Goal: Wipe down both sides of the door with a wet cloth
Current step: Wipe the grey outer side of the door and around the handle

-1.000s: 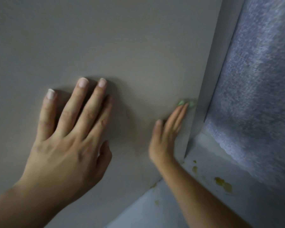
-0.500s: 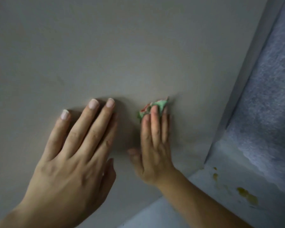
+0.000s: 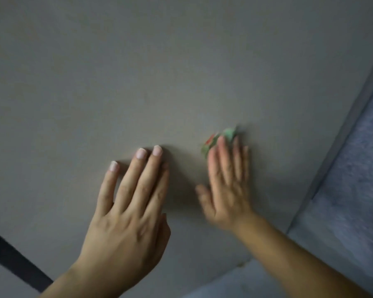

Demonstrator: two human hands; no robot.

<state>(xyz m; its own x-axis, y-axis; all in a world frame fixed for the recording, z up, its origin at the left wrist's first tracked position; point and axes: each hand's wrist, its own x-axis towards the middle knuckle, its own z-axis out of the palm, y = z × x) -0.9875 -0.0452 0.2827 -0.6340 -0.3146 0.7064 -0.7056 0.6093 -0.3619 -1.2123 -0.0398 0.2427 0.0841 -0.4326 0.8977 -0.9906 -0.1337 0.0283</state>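
Note:
A plain beige door (image 3: pixel 181 72) fills most of the head view. My left hand (image 3: pixel 129 207) lies flat on it with straight fingers, low and left of centre. My right hand (image 3: pixel 226 186), blurred by motion, presses a small green and red cloth (image 3: pixel 215 139) against the door with straight fingers. Only the cloth's upper edge shows beyond the fingertips; the rest is hidden under the hand.
The door's right edge (image 3: pixel 340 134) runs diagonally down to a pale grey floor (image 3: pixel 310 244). A bluish textured wall (image 3: pixel 362 168) stands to the right. A dark strip (image 3: pixel 11 257) shows at the lower left, beside the door's left edge.
My right hand slid the cloth from the door's right edge leftward to the middle, beside my left hand. The view shifted left, bringing the dark strip at the lower left into sight.

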